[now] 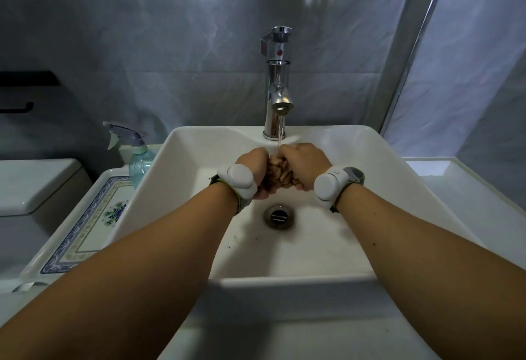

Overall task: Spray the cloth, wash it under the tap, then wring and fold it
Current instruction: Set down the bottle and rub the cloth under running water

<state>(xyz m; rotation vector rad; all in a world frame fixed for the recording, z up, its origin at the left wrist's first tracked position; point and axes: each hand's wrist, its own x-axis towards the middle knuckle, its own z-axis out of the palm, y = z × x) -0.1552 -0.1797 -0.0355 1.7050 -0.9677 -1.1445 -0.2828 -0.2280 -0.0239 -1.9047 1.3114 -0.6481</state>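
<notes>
A bunched brown cloth is squeezed between both my hands over the white sink. My left hand grips its left end, and my right hand grips its right end, knuckles up. A thin stream of water runs from the chrome tap onto the cloth where the hands meet. Most of the cloth is hidden inside my fists. A clear spray bottle with a grey trigger stands left of the sink.
The drain lies just below my hands in the basin. A patterned ceramic counter borders the sink's left side, with a toilet cistern beyond it. A white ledge runs to the right.
</notes>
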